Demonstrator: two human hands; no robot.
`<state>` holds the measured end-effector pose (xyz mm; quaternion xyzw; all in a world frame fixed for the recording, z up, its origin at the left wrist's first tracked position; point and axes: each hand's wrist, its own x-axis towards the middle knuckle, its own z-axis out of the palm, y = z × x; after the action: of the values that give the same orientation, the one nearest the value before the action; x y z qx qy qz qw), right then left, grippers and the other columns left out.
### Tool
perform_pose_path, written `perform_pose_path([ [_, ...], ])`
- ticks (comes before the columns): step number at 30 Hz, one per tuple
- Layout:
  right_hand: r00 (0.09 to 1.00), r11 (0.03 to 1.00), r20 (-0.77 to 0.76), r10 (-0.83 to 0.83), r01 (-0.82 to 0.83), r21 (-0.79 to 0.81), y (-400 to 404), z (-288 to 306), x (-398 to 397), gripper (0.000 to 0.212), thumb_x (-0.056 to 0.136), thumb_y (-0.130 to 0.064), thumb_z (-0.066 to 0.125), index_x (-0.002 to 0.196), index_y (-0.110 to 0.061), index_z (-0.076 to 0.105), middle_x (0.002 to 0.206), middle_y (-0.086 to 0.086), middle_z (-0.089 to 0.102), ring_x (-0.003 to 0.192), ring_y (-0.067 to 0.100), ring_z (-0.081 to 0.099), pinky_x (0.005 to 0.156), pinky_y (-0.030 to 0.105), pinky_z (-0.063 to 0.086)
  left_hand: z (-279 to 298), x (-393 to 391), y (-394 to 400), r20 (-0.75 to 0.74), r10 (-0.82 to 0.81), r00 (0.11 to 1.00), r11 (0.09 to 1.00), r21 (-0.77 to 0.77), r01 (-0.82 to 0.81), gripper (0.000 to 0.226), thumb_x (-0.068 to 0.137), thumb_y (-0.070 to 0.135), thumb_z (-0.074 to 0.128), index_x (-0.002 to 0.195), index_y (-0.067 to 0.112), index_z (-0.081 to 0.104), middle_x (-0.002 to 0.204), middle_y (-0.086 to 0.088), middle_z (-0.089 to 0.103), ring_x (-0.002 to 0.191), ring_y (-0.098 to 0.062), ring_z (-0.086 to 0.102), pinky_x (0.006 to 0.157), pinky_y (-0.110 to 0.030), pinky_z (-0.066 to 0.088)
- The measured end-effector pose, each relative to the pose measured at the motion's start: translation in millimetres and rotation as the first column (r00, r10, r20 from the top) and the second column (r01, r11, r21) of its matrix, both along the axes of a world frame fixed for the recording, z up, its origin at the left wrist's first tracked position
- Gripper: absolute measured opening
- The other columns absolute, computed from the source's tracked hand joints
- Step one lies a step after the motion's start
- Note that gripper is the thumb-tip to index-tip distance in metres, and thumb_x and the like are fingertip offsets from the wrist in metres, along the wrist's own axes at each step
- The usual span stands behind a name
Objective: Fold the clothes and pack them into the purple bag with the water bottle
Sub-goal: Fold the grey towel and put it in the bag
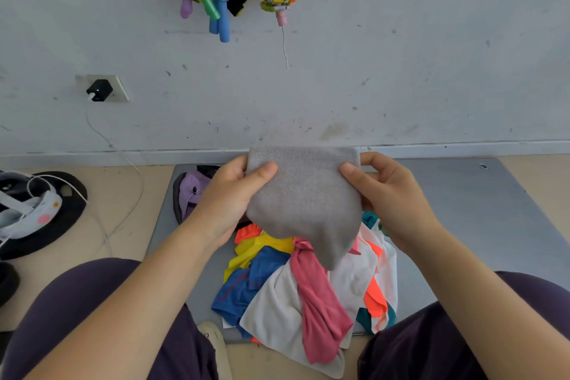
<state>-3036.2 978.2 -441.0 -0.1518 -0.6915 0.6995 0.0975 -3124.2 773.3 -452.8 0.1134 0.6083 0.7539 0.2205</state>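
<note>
Both hands pinch a folded grey cloth (pixel 303 194) btwn them, left hand (pixel 229 197) & right hand (pixel 387 194) at its top corners, above the clothes pile (pixel 296 293) mid-mat (pixel 462 210).

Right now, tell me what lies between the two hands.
In the head view, only the folded grey cloth lies between them: the left hand pinches its left edge and the right hand its right edge.

Bare forearms, no sleeves showing; dark purple trousers (pixel 92 302) on both legs.
</note>
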Motion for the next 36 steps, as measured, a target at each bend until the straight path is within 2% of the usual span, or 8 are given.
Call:
perform_pose_path([
  [3, 0.997, 0.995, -0.005, -0.077, 0.077, 0.055, 1, 0, 2, 0.035, 0.087, -0.027, 0.07, 0.119, -0.026, 0.056, 0.069, 0.007, 0.072, 0.067, 0.017, 0.07, 0.059, 0.024, 0.057, 0, 0, 2, 0.021, 0.068, 0.997, 0.998, 0.006, -0.068, 0.039, 0.088, 0.018, 0.066, 0.125, 0.014, 0.056, 0.115, -0.005, 0.072, 0.103, -0.018, 0.07, 0.074, -0.023, 0.057],
  [7, 0.998, 0.996, -0.062, -0.029, 0.034, 0.087, 1, 3, 2, 0.019, 0.089, -0.023, 0.068, 0.106, -0.032, 0.071, 0.065, 0.024, 0.057, 0.062, 0.015, 0.055, 0.058, 0.023, 0.053, -3, -3, 0, -0.069, 0.021, 0.997, 1.0, 0.017, -0.02, 0.049, 0.092, 0.016, 0.063, 0.13, 0.044, 0.05, 0.126, 0.0, 0.066, 0.113, -0.014, 0.065, 0.092, -0.026, 0.053],
  [13, 0.992, 0.992, -0.017, 0.126, -0.127, -0.01, 8, 3, 2, 0.029, 0.078, -0.011, 0.076, 0.105, -0.018, 0.071, 0.088, 0.008, 0.075, 0.08, 0.017, 0.07, 0.077, 0.026, 0.058, -4, -5, -6, -0.175, -0.126, 0.977, 0.985, -0.136, 0.102, 0.029, 0.087, 0.008, 0.069, 0.103, 0.032, 0.073, 0.096, -0.002, 0.072, 0.084, -0.01, 0.066, 0.068, -0.021, 0.053],
  [16, 0.994, 0.977, -0.002, 0.113, -0.111, 0.18, 10, 3, 0, 0.03, 0.081, -0.001, 0.073, 0.107, -0.016, 0.07, 0.087, 0.0, 0.077, 0.081, 0.012, 0.072, 0.075, 0.019, 0.056, -6, -9, -9, -0.282, -0.12, 0.952, 0.96, -0.277, 0.039, 0.032, 0.089, 0.007, 0.068, 0.104, 0.035, 0.07, 0.104, -0.014, 0.07, 0.085, -0.016, 0.061, 0.073, -0.034, 0.053],
  [20, 1.0, 0.89, 0.004, 0.023, -0.023, 0.456, 7, 2, -1, 0.028, 0.08, -0.01, 0.076, 0.097, -0.031, 0.07, 0.08, -0.019, 0.074, 0.074, -0.001, 0.068, 0.065, 0.007, 0.049, -10, -11, -8, -0.38, -0.04, 0.924, 0.918, -0.378, -0.116, 0.025, 0.085, 0.012, 0.074, 0.102, 0.029, 0.068, 0.082, 0.011, 0.075, 0.074, -0.004, 0.069, 0.066, -0.024, 0.053],
  [27, 0.999, 0.726, -0.006, 0.052, -0.034, 0.687, 13, 3, 1, 0.017, 0.078, -0.024, 0.078, 0.08, -0.03, 0.063, 0.081, -0.006, 0.062, 0.075, 0.007, 0.057, 0.067, 0.013, 0.045, -11, -15, -11, -0.566, -0.13, 0.814, 0.802, -0.543, -0.249, 0.009, 0.082, 0.034, 0.076, 0.088, 0.03, 0.072, 0.084, 0.012, 0.063, 0.081, -0.003, 0.059, 0.072, -0.019, 0.048],
  [31, 0.971, 0.919, 0.024, 0.236, -0.231, 0.321, 14, 6, 5, 0.021, 0.089, -0.034, 0.065, 0.087, -0.016, 0.054, 0.076, 0.001, 0.051, 0.066, 0.013, 0.047, 0.06, 0.021, 0.04, -7, -11, -8, -0.217, -0.112, 0.97, 0.895, -0.447, 0.004, 0.041, 0.082, 0.054, 0.064, 0.094, 0.015, 0.064, 0.093, 0.002, 0.065, 0.091, -0.012, 0.061, 0.088, -0.033, 0.049],
  [36, 0.992, 0.957, -0.021, 0.128, -0.118, 0.265, 6, 5, 4, 0.026, 0.087, -0.049, 0.055, 0.083, -0.023, 0.049, 0.065, -0.011, 0.042, 0.056, 0.005, 0.038, 0.049, 0.015, 0.035, 3, 3, 1, 0.116, -0.148, 0.982, 0.988, -0.018, 0.151, 0.036, 0.083, 0.041, 0.069, 0.107, 0.015, 0.073, 0.111, -0.006, 0.073, 0.104, -0.017, 0.069, 0.081, -0.028, 0.057],
])
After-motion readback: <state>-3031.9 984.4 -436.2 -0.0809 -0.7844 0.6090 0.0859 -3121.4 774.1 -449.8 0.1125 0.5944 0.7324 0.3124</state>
